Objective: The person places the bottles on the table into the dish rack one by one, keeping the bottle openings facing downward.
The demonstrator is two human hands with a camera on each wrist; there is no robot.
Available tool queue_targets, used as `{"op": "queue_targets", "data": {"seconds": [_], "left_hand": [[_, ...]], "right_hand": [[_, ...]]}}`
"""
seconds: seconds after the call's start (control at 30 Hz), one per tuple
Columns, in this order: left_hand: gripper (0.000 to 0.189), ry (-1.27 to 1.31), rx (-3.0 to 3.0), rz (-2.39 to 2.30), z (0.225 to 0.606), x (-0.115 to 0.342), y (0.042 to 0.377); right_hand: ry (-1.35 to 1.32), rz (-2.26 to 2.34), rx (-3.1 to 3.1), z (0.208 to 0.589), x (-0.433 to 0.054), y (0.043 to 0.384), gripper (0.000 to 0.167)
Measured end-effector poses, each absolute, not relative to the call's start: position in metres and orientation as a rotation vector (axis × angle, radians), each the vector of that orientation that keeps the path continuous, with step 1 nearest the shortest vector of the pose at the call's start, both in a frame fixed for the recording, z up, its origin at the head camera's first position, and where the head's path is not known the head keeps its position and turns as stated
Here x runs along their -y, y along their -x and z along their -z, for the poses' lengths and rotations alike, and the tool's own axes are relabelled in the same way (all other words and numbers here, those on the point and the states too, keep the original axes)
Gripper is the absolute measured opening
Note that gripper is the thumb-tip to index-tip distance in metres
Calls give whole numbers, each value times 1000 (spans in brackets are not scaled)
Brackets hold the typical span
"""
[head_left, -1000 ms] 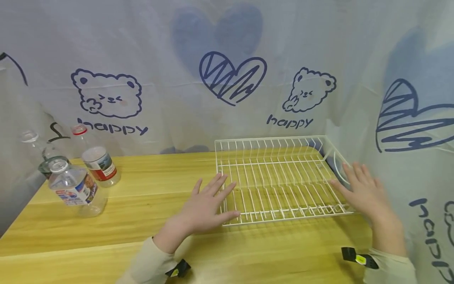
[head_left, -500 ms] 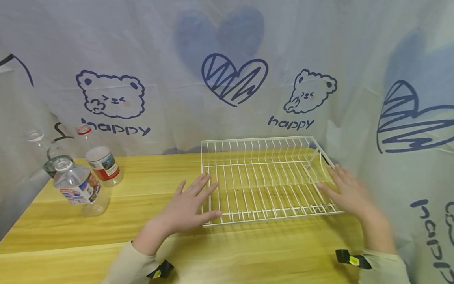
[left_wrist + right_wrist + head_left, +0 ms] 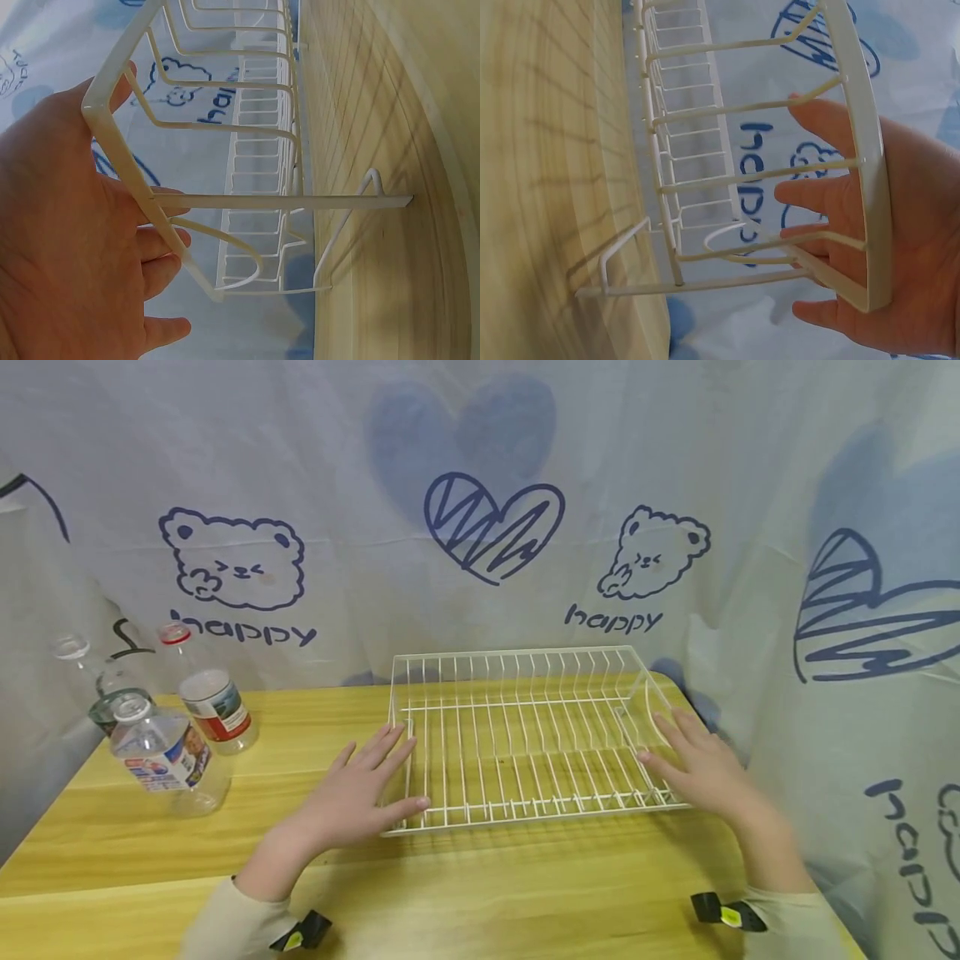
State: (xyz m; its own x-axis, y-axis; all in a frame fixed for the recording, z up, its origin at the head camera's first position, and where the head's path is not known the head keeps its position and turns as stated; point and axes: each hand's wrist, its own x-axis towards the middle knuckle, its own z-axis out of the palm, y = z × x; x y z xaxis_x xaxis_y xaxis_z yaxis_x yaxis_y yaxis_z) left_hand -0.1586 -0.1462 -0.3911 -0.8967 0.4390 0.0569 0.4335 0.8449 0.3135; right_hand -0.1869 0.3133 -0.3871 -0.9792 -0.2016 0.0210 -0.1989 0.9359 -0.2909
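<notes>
A white wire dish rack [image 3: 536,818] stands on the wooden table, its long side facing me. At its left end my left hand [image 3: 341,802] touches the rim, fingers spread and thumb along the front corner. My right hand [image 3: 701,768] rests against the right end with its fingers extended. In the left wrist view, the left hand [image 3: 75,225] lies along the rack's end rim, fingers reaching past the frame. The right wrist view has the right hand [image 3: 915,225] behind the rack's rim [image 3: 874,187], fingers loosely extended among the wires.
Three clear plastic bottles stand at the table's left: a red-necked one [image 3: 217,706], a nearer one with a coloured label [image 3: 168,760], and one behind [image 3: 72,647]. A pale printed cloth [image 3: 360,560] hangs behind and to the right of the wooden table [image 3: 480,893].
The dish rack has slid left across the table, away from the right-hand cloth, with both hands moving along at its ends. The bottles stay in place.
</notes>
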Motion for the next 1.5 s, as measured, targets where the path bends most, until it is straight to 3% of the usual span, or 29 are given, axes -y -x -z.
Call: {"op": "queue_targets", "data": {"seconds": [1.5], "left_hand": [[98, -252, -3047, -445, 378, 233, 145]], "right_hand": [[423, 559, -3093, 396, -187, 195, 71]]}}
